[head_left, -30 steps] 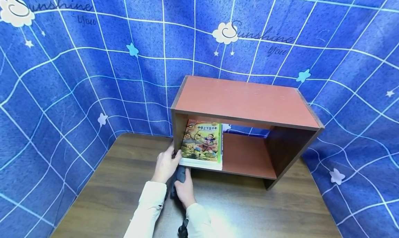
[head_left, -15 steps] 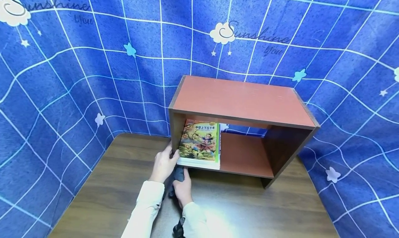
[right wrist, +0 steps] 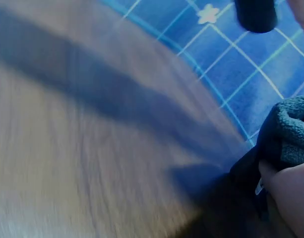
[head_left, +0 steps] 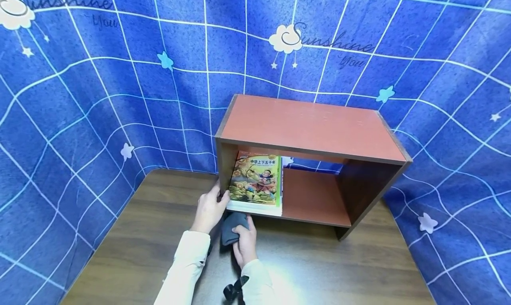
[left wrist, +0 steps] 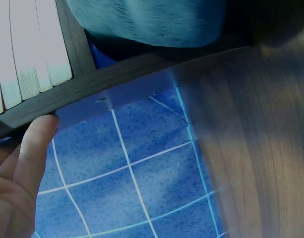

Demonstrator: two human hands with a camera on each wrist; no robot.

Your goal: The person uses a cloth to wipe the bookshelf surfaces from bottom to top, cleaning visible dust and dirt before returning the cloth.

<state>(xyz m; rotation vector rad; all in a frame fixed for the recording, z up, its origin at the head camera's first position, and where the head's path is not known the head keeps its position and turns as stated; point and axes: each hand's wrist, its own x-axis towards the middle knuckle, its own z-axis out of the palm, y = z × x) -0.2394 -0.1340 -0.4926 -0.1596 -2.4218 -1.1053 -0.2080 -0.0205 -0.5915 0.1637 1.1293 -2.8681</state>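
In the head view a small shelf (head_left: 311, 127) with a red-brown top stands on the table. My left hand (head_left: 209, 209) grips the lower front of its left side panel, thumb on the front edge; the left wrist view has this hand (left wrist: 23, 173) against the dark panel edge (left wrist: 117, 72). Below the shelf's left front corner, my right hand (head_left: 245, 243) pinches a folded dark grey cloth (head_left: 233, 228). In the right wrist view the cloth (right wrist: 290, 126) looks fluffy and bunched above the thumb (right wrist: 290, 193).
Books (head_left: 257, 181) stand in the left part of the shelf, the outermost with an illustrated cover. A blue patterned curtain (head_left: 179, 87) hangs behind and beside the wooden table (head_left: 131, 234). A black strap (head_left: 233, 291) lies at the right wrist.
My right hand has moved slightly right with the cloth, and more of the cloth shows below the shelf's front edge. The left hand keeps its grip on the side panel.
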